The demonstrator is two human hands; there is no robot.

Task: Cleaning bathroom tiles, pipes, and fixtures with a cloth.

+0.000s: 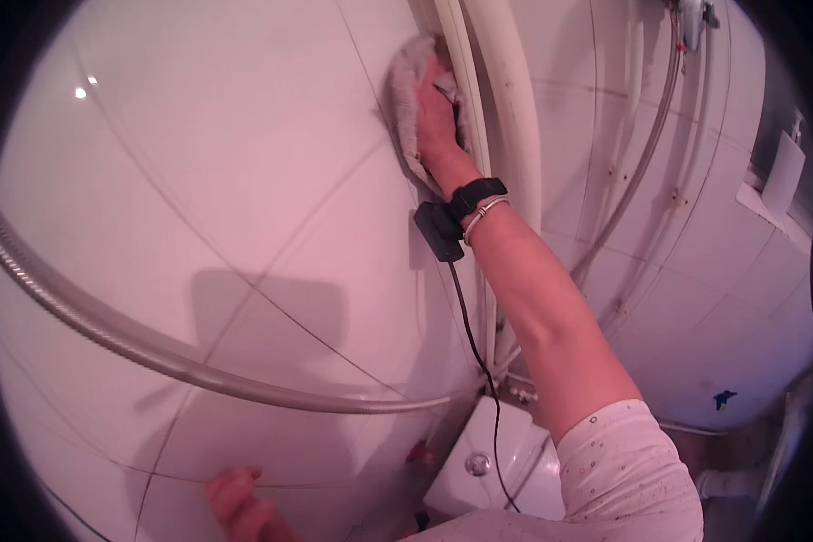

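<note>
My right hand [437, 118] holds a grey cloth [403, 88] flat against the white tiled wall [244, 149], close beside a pale vertical pipe [471, 88]. Part of the cloth is bunched around the fingers, and the fingertips are hard to make out. A black strap [477, 194] and a metal bangle circle that wrist, with a small black device [440, 230] attached and a black cable [471, 325] hanging from it. Low at the bottom edge, my left hand [247, 505] is blurred and partly cut off. It appears to hold nothing, its fingers loosely bent near the tiles.
A metal shower hose [176, 366] curves across the wall. Below my right arm stands a white toilet cistern [461, 433] with a round flush button [477, 464]. A thicker pipe [515, 122], another hose [650, 149] and a pump bottle [782, 176] on a ledge are to the right.
</note>
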